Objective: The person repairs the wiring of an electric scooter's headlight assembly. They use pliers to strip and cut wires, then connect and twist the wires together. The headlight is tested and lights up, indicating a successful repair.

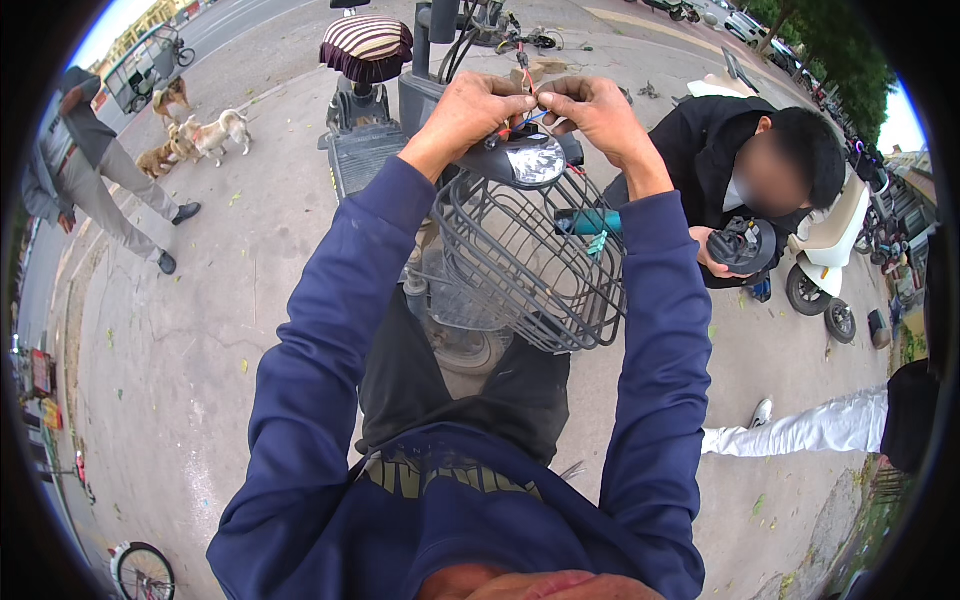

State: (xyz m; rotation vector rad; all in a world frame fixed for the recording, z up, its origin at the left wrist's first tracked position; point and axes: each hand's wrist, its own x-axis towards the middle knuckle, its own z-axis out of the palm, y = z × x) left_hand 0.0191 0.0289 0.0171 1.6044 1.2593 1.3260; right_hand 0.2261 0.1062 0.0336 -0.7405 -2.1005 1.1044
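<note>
Both my arms reach forward over an electric scooter's front end. My left hand (pixel 480 112) pinches thin coloured wires (pixel 527 92), and my right hand (pixel 592 112) pinches them from the other side, thumbs almost meeting. Red and blue strands show around the fingertips; the exact join between them is hidden. Just beneath my hands sits the headlight (pixel 535 162), a shiny dark housing with a clear lens. Below it hangs a black wire basket (pixel 530 255), close to my knees.
A person in black (pixel 740 170) crouches at the right, holding a round black part (pixel 742 246). The scooter's striped seat (pixel 367 48) lies beyond my left hand. Another person (pixel 100 160) stands at far left near several dogs (pixel 205 135). A white trouser leg (pixel 800 430) reaches in at right.
</note>
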